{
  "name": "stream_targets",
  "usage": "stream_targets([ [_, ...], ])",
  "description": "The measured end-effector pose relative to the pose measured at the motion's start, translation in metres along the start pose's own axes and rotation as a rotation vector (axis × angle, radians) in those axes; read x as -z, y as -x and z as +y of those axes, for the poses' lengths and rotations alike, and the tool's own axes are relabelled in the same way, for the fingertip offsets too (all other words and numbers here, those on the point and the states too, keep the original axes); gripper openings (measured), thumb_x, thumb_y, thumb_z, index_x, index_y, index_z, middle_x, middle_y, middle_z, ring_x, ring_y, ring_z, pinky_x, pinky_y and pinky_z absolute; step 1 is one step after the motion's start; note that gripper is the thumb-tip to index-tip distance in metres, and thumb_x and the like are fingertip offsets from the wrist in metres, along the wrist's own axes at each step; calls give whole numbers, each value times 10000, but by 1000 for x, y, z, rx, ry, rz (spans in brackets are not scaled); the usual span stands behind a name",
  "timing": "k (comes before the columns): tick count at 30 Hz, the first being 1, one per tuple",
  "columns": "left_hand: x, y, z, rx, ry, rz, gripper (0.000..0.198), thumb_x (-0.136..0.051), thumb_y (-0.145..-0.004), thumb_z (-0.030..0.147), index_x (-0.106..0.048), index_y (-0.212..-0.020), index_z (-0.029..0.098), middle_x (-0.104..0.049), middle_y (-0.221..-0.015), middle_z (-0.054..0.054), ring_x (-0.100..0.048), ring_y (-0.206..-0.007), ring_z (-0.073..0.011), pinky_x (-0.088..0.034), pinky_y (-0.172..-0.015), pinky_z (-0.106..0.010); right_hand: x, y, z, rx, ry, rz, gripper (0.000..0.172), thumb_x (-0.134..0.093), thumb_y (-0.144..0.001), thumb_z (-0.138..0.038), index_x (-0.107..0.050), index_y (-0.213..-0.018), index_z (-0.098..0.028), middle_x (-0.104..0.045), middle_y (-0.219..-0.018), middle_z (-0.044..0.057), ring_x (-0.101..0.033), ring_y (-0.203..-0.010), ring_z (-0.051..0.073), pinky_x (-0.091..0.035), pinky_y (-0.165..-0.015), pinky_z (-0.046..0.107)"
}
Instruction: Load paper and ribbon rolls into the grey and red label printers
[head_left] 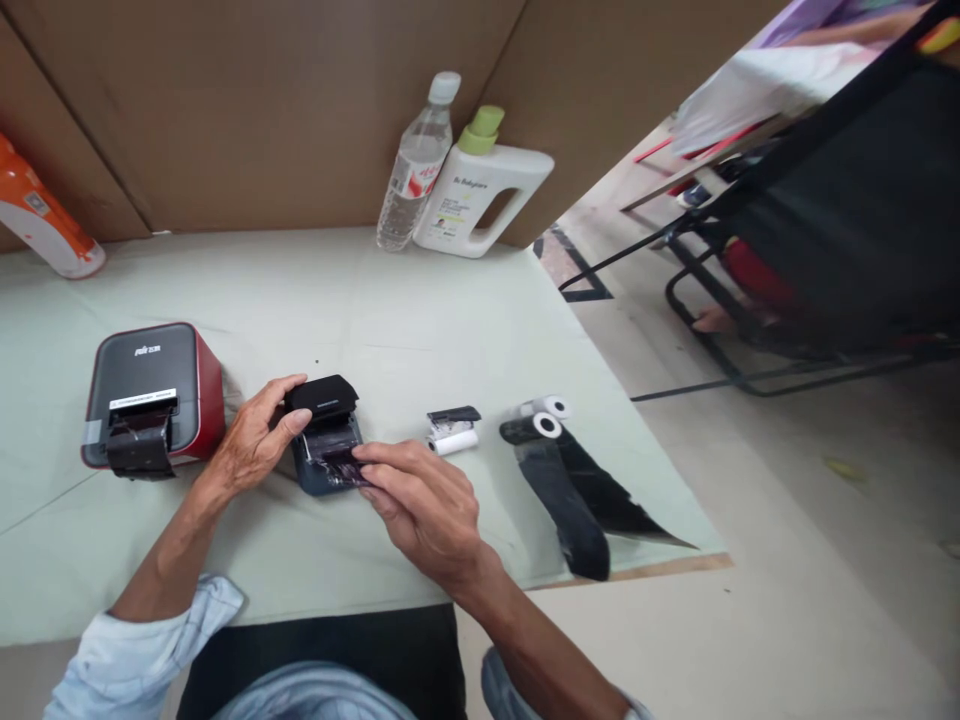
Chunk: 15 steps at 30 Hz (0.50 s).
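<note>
A small dark portable printer (322, 478) lies on the table with its lid (324, 398) raised. My left hand (259, 435) grips the lid's left side between thumb and fingers. With closed fingertips, my right hand (431, 505) pinches a glossy black strip (337, 462) at the printer's opening. How far the strip reaches inside is hidden. Left of my hands stands a larger red and dark grey printer (157, 370), and a black strip (141, 446) hangs from its front slot. A small white roll with a black end (453, 440) lies just beyond my right hand.
To the right lie rolls (534, 427) with long black tails (566, 505) near the table's edge. At the back stand a clear water bottle (416, 165), a white jug (480, 195) and an orange bottle (45, 215) against a brown panel (300, 110). A black folding chair (847, 200) is beyond.
</note>
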<state>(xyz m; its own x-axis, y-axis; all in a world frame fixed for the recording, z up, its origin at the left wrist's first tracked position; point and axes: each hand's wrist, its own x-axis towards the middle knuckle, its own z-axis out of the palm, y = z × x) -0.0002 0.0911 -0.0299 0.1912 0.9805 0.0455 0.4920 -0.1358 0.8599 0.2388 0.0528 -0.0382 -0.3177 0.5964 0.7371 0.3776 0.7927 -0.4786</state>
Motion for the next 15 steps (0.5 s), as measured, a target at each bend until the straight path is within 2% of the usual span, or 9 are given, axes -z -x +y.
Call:
stream_targets([
  [6,0,-1,5,42,0,2,573,-537,-1023,585,-630,-1429,192,-695,-1419,-134,-663,-1269,-318,-497,-1123,-444,8,-2,-8,0,-57,-39,173,-573,-1038,-181,-656,-1162,-269,-822,-1041,115,-794,-879,235,-645,-706,388],
  [10,-1,-1,4,41,9,10,570,-546,-1017,590,-638,-1423,199,-697,-1416,-130,-663,-1270,-315,-493,-1131,-435,8,2,-7,-15,-112,-83,146,-574,-1033,-155,-654,-1118,-244,-812,-942,95,-786,-824,219,-638,-688,358],
  [15,0,0,5,46,6,7,569,-558,-1011,583,-642,-1418,194,-703,-1389,-134,-665,-1257,-324,-499,-1123,-446,26,10,-3,-122,-169,-148,173,-594,-1004,-109,-679,-1084,-237,-796,-866,53,-755,-736,198,-620,-678,329],
])
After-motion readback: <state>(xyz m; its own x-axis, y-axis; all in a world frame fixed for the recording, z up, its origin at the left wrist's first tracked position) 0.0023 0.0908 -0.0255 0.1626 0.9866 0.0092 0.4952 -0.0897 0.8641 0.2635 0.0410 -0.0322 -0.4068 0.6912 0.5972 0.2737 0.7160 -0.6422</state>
